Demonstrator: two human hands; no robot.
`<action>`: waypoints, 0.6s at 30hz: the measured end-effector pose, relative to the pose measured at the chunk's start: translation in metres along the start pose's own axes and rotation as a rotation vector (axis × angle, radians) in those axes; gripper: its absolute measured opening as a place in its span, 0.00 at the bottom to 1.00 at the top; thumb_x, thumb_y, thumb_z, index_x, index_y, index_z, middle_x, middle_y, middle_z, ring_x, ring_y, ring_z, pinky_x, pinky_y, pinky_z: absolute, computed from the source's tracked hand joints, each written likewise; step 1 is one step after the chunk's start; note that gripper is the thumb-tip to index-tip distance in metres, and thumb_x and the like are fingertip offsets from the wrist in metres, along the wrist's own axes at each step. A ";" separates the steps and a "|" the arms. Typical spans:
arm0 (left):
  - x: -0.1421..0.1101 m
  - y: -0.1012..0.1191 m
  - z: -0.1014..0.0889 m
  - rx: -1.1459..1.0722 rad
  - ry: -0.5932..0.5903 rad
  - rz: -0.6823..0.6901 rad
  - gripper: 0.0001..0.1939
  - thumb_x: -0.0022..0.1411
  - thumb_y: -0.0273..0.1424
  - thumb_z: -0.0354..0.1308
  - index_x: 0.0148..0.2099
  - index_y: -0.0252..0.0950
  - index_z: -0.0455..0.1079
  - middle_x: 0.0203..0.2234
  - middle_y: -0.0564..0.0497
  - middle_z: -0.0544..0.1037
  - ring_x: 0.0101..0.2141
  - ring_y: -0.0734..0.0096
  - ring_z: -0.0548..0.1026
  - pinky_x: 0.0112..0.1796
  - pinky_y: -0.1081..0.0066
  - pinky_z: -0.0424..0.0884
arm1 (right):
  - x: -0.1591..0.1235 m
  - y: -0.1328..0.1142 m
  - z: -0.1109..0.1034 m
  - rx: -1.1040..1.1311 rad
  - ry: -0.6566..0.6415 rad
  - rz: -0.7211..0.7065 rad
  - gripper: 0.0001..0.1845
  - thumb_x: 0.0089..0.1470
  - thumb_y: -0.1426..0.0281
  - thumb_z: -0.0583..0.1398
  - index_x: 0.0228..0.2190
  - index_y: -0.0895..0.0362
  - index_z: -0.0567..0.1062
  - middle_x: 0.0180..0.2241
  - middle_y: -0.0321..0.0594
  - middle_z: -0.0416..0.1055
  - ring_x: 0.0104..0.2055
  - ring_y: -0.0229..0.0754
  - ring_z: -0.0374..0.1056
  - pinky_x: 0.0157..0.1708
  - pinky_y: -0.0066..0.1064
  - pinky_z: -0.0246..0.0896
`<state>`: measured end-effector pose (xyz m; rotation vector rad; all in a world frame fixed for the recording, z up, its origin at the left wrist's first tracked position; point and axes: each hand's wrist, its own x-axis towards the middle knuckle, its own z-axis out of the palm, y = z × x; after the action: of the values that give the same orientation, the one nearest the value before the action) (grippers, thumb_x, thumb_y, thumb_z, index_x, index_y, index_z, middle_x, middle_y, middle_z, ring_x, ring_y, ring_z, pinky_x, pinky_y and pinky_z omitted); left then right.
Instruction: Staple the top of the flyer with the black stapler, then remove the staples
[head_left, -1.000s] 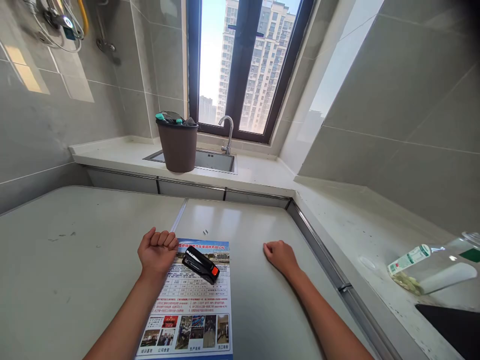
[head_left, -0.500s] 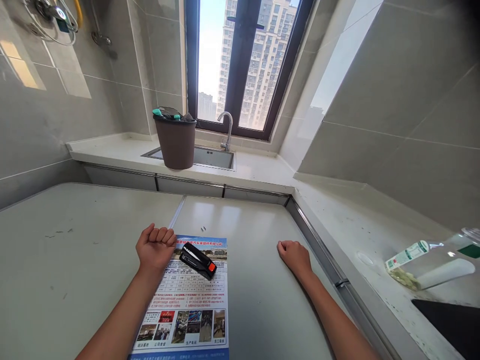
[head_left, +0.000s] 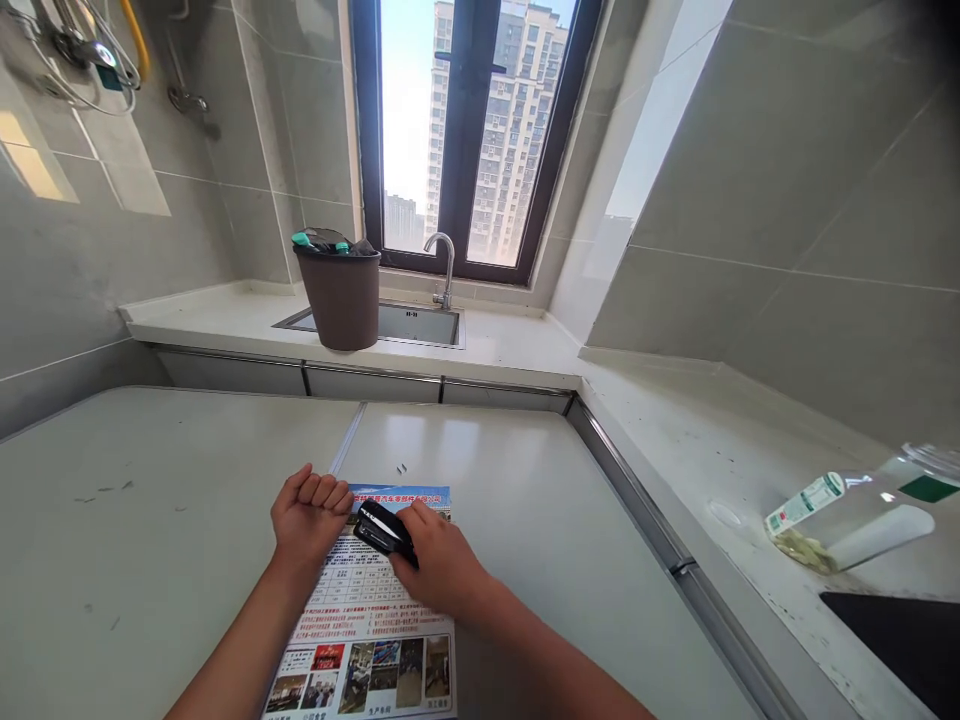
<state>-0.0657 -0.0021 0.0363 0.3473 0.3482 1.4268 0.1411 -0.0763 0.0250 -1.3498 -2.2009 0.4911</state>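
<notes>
A printed flyer with photos, tables and red text lies flat in front of me. On its upper part is a black stapler, with my right hand closed around its right end, thumb at the near side and fingers at the far side. The hand hides that end of the stapler. My left hand rests at the flyer's upper left edge, palm up and fingers curled into a fist. I see nothing in it.
Loose staples lie beyond the flyer, and several small dark bits at the left. A brown bin stands by the sink and faucet. On the right counter lies a clear bottle near a black flat object.
My right hand has moved left from the bare tabletop onto the stapler and taken hold of it. The left hand has stayed at the flyer's edge. The view has shifted slightly.
</notes>
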 end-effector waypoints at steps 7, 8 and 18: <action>0.003 -0.010 -0.005 0.165 -0.112 -0.115 0.33 0.61 0.34 0.59 0.21 0.39 0.34 0.17 0.58 0.35 0.18 0.72 0.44 0.19 0.67 0.50 | -0.032 0.054 -0.048 -0.029 -0.087 -0.060 0.14 0.52 0.72 0.61 0.43 0.51 0.69 0.41 0.35 0.69 0.36 0.40 0.66 0.34 0.29 0.56; 0.003 -0.012 -0.005 0.211 -0.140 -0.125 0.34 0.62 0.35 0.59 0.20 0.39 0.34 0.17 0.59 0.36 0.18 0.72 0.45 0.20 0.68 0.51 | -0.039 0.062 -0.055 -0.024 -0.085 -0.051 0.14 0.52 0.73 0.61 0.42 0.51 0.69 0.40 0.35 0.68 0.35 0.39 0.65 0.33 0.29 0.55; -0.002 -0.044 0.004 1.100 -0.599 -0.118 0.27 0.71 0.42 0.54 0.21 0.35 0.60 0.21 0.54 0.62 0.26 0.72 0.59 0.30 0.70 0.55 | -0.066 0.090 -0.070 0.064 0.043 0.000 0.15 0.54 0.74 0.63 0.43 0.50 0.71 0.40 0.37 0.71 0.39 0.44 0.68 0.39 0.34 0.62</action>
<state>-0.0248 -0.0087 0.0207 1.5723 0.6186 0.8336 0.2717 -0.0932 0.0166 -1.3158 -2.1328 0.5233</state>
